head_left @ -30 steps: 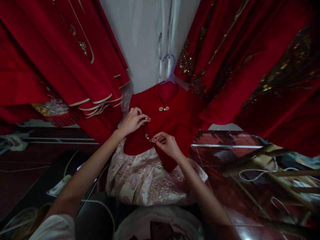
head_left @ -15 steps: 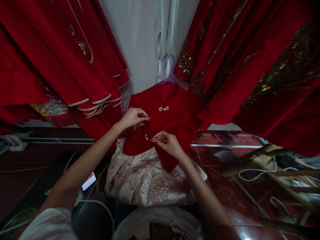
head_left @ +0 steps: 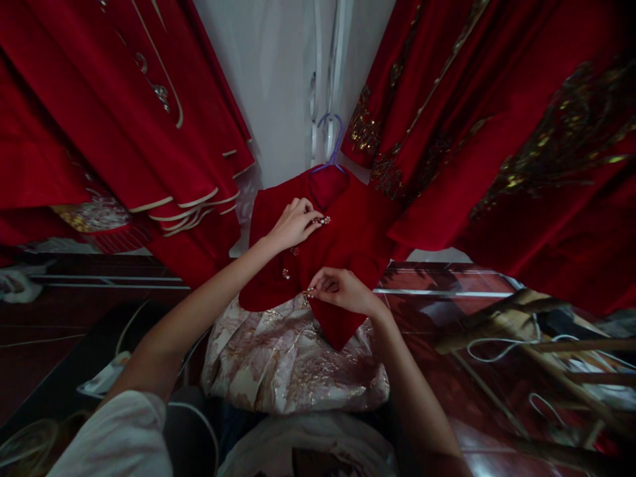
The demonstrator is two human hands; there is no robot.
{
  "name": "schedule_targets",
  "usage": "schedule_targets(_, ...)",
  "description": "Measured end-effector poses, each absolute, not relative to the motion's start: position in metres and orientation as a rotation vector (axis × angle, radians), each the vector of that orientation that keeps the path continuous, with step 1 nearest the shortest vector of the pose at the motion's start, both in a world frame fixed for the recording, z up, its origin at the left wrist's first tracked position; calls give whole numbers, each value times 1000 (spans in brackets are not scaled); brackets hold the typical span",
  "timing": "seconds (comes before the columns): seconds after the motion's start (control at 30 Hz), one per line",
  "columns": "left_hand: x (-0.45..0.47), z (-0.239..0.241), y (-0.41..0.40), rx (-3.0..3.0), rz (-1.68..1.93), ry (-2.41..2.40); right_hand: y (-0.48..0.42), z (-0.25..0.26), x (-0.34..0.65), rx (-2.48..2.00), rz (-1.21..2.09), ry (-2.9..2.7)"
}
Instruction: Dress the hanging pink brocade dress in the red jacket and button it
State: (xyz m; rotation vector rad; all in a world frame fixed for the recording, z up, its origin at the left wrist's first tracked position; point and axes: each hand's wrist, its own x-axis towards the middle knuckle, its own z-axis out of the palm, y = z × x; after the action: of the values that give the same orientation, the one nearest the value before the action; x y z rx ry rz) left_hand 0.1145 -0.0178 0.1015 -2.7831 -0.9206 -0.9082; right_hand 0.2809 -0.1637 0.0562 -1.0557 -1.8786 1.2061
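A red jacket (head_left: 365,228) hangs on a purple hanger (head_left: 336,147), its lower fronts spread apart. My left hand (head_left: 296,222) pinches the beaded clasp (head_left: 326,220) just below the neckline. Lower down, my right hand (head_left: 342,289) has thumb and fingers closed on another beaded clasp (head_left: 309,292), at the edge of the right-hand front. Two more clasp pieces, one of them a small flower-like clasp piece (head_left: 286,273), show on the left-hand front. Pale floral brocade cloth (head_left: 288,361) lies under the jacket's hem, across my lap.
Red garments with pale piping (head_left: 179,126) hang at the left. Other red garments with gold sequin trim (head_left: 536,156) hang at the right. A wooden frame (head_left: 501,324) with cables stands at the lower right, on dark red floor tiles (head_left: 417,331).
My left hand has moved up and right, from a clasp piece on the left-hand front to the top clasp. My right hand has lowered slightly, still pinching its clasp.
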Motion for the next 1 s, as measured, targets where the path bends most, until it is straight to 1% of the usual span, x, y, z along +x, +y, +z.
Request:
schedule_targets(0.1,128,101,-13,-2767,-864,-919,-165,62,288,-1090,1192,-1873)
schedule_targets(0.27,130,102,-3,-2799,-989,-861,-160,66,296,-1098,1081,-1801)
schedule_targets(0.4,127,106,-2,-2816,-970,-789,-141,79,300,-1135,702,-1688)
schedule_targets(0.5,126,111,-7,-2808,-844,-736,-116,98,294,-1123,436,-1607)
schedule_targets(0.57,126,114,-10,-2784,-743,-701,-95,111,283,-1091,341,-1593)
schedule_targets(0.7,127,118,-10,-2774,-622,-711,-53,124,255,-1047,378,-1647)
schedule_targets(0.87,108,113,2,-2699,-407,-912,-27,112,251,-1436,443,-1531)
schedule_targets(0.93,95,107,12,-2730,-469,-1023,-32,106,268,-1571,430,-1475)
schedule_targets(1.0,84,101,24,-2851,-683,-1097,-40,103,290,-1698,358,-1448)
